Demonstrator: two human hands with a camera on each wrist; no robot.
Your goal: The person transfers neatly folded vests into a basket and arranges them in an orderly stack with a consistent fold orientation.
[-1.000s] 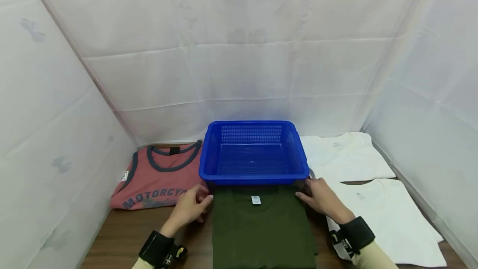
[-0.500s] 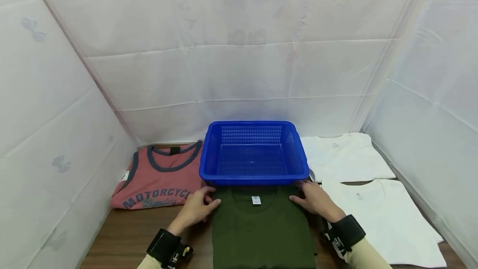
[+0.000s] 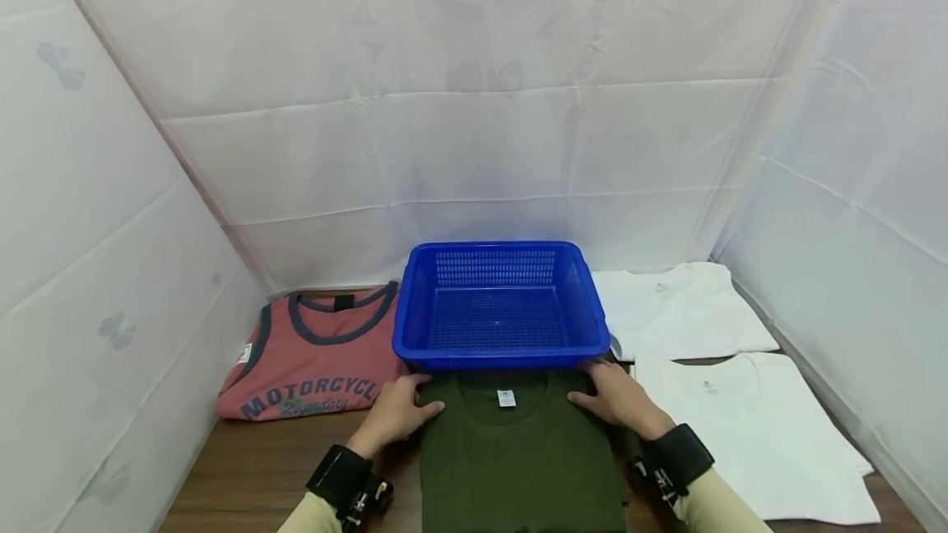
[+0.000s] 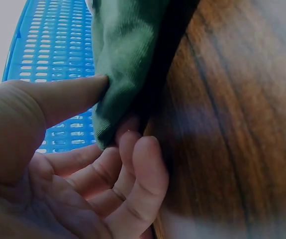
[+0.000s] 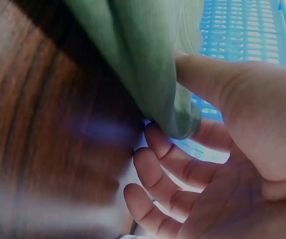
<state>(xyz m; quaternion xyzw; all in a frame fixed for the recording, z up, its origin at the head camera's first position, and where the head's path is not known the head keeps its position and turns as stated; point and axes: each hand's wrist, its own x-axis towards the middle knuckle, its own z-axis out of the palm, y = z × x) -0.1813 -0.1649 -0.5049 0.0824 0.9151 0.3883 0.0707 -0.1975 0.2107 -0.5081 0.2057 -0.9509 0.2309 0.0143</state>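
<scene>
A dark green folded T-shirt [image 3: 522, 467] lies on the wooden table, its collar and white label at the far end, close to the front of a blue plastic basket. My left hand [image 3: 396, 411] grips its left shoulder edge; in the left wrist view the thumb presses on the green cloth [image 4: 128, 55] and the fingers curl beneath. At the opposite shoulder my right hand [image 3: 620, 400] pinches the cloth, with the thumb on top and fingertips under the fold [image 5: 157, 99]. Part of the right fingers is hidden by the shirt.
The blue basket [image 3: 499, 354] stands behind the green shirt, nothing inside it. A folded red shirt [image 3: 326, 364] with grey trim lies at left. Two white shirts [image 3: 677, 315] lie at right, one in front of the other. White sheets [image 3: 474, 146] enclose the table.
Both hands have moved inward from beside the green T-shirt onto its shoulder edges and now grip them. The view has shifted slightly; the basket and other shirts lie as before.
</scene>
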